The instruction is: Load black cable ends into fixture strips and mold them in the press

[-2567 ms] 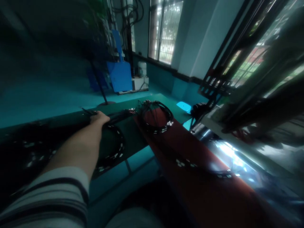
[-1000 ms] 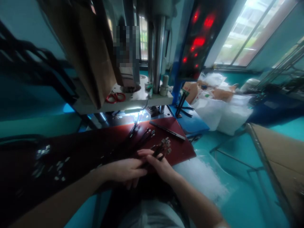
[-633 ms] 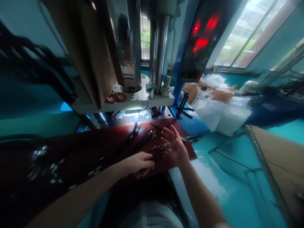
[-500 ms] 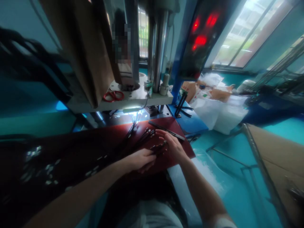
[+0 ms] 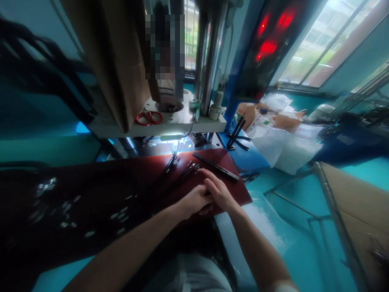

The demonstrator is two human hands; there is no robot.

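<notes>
My left hand (image 5: 197, 199) is closed, its knuckles tucked into the palm side of my right hand. Half a second ago a few short black cables stuck out of it; now my right hand covers its front. My right hand (image 5: 220, 192) has its fingers stretched out and laid over the left one. Just beyond them on the red-brown tabletop (image 5: 209, 157) lies a bunch of black cables (image 5: 187, 171) with shiny tips. A dark, slim bar-like tool (image 5: 217, 166) rests to the right of the cables. More cables (image 5: 170, 162) with thin bare ends lie under the bright lamp.
A press machine's white plate (image 5: 136, 129) stands behind the table, with red-handled scissors (image 5: 148, 118) on top. Black-handled pliers (image 5: 240, 142) sit on a blue surface (image 5: 253, 158). White bags (image 5: 285, 146) and a cardboard-topped frame (image 5: 349, 194) are at the right. Small shiny parts (image 5: 63, 207) lie left.
My left hand has moved right and up against my right hand, hiding the cables it held. The view has shifted slightly.
</notes>
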